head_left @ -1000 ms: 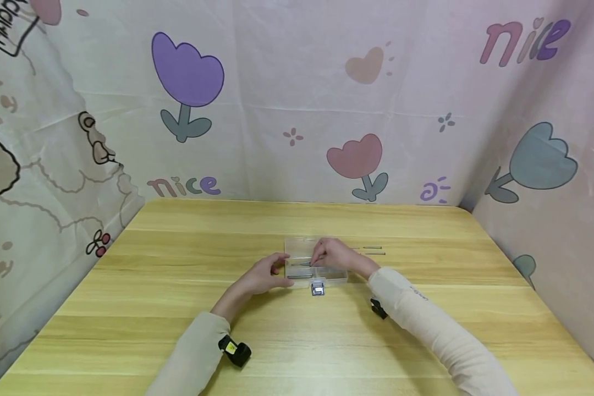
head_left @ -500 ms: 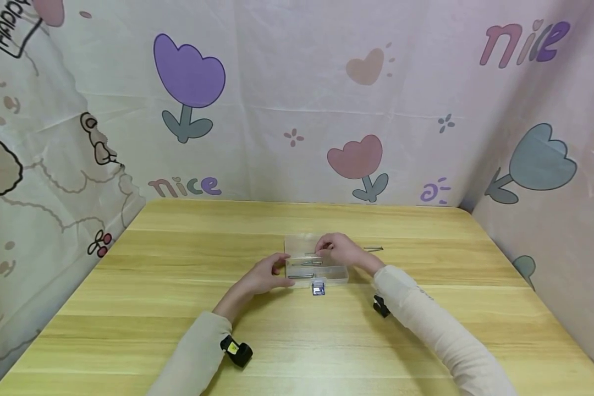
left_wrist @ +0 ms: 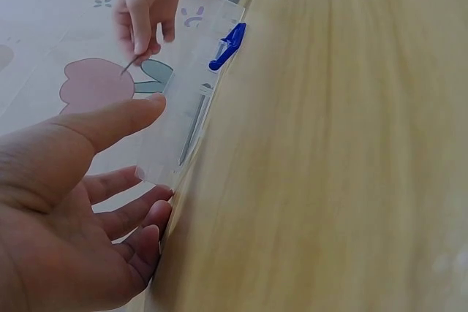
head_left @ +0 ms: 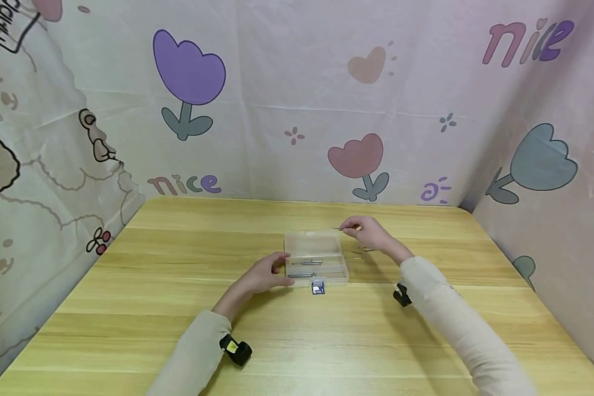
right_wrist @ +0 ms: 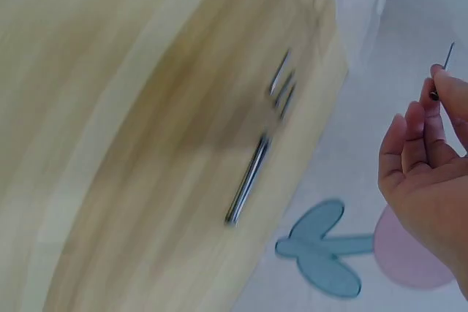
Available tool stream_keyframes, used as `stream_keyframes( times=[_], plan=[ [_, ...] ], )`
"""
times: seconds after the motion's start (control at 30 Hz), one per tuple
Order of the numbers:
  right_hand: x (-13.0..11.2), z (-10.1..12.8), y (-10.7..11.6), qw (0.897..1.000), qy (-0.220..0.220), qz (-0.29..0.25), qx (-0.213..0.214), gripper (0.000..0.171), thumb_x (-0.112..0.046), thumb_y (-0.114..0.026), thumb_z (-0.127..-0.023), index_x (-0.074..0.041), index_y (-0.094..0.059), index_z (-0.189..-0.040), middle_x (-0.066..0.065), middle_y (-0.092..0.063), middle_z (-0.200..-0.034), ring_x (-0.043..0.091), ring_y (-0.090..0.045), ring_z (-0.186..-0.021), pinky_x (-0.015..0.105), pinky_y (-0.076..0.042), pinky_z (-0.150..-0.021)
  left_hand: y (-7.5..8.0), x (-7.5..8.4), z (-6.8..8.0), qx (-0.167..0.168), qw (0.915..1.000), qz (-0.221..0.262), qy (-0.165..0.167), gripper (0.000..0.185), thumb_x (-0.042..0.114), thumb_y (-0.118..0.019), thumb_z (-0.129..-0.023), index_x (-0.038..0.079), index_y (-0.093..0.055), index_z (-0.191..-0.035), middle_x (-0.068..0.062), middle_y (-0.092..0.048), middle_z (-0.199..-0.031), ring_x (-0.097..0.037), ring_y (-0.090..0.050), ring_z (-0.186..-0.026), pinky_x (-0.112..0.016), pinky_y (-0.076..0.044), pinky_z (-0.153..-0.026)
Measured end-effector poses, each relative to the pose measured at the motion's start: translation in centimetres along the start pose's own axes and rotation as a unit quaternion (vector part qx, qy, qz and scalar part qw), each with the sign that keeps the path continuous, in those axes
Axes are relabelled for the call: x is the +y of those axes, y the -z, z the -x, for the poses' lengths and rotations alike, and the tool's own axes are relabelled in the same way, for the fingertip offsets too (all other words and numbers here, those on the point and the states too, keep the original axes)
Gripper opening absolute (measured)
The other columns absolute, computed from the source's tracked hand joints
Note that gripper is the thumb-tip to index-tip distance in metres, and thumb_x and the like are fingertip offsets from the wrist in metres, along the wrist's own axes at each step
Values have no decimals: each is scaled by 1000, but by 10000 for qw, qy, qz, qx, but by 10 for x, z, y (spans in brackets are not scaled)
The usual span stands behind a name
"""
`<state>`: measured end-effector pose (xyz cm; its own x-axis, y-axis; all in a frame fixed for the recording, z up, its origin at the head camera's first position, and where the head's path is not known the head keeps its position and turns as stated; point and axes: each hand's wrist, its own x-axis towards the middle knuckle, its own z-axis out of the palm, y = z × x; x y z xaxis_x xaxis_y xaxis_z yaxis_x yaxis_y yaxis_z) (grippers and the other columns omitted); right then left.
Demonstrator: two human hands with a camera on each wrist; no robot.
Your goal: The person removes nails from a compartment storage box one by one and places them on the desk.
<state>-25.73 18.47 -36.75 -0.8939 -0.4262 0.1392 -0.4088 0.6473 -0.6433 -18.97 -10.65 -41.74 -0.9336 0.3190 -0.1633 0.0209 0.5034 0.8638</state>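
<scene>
The left hand (head_left: 260, 275), in the head view, touched the open box (head_left: 334, 271) at nine o'clock, fingers relaxed; the right hand (head_left: 373, 233), toward two, pinched a nail (head_left: 337, 228). Some nails (head_left: 302, 275) already lay inside, loose nails (head_left: 358, 258) at three. Left wrist view: thumb stretched out straight. Right wrist view: spare fingers bent.

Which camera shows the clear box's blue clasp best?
The left wrist view: there the blue clasp shows largest and its shape is plain. The head view shows it too, but small, at the near edge of the clear box. The right wrist view does not show it.
</scene>
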Motion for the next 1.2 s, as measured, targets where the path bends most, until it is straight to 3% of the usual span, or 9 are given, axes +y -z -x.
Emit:
stream_keyframes(
  times=[0.37, 0.9, 1.2],
  plan=[
    [30, 23, 22, 9988, -223, 419, -98, 12, 2, -61, -92, 7, -69, -99, 13, -68, -92, 23, -57, -84, 40, -45, -78, 1, 1, 0, 21, 10000, -41, -6, 69, 17, -80, -80, 8, -48, -141, -13, -52, -135, -26, -47, -107, -42, -41, -88],
    [58, 59, 26, 9962, -481, 547, -487, 7, 4, -64, -88, 2, -70, -91, 9, -69, -89, 22, -58, -82, 43, -47, -80, 2, 4, 2, -5, 10000, -64, -69, 69, 16, -79, -80, 5, -48, -140, -11, -54, -132, -26, -46, -104, -39, -40, -84],
    [68, 66, 26, 9960, -400, 571, -551, 6, 4, -64, -88, 3, -69, -91, 11, -69, -89, 25, -60, -85, 45, -47, -81, 1, 0, 1, -10, 9999, -28, -113, 70, 17, -80, -79, 5, -48, -140, -11, -54, -131, -25, -47, -103, -39, -41, -84]
  ],
)
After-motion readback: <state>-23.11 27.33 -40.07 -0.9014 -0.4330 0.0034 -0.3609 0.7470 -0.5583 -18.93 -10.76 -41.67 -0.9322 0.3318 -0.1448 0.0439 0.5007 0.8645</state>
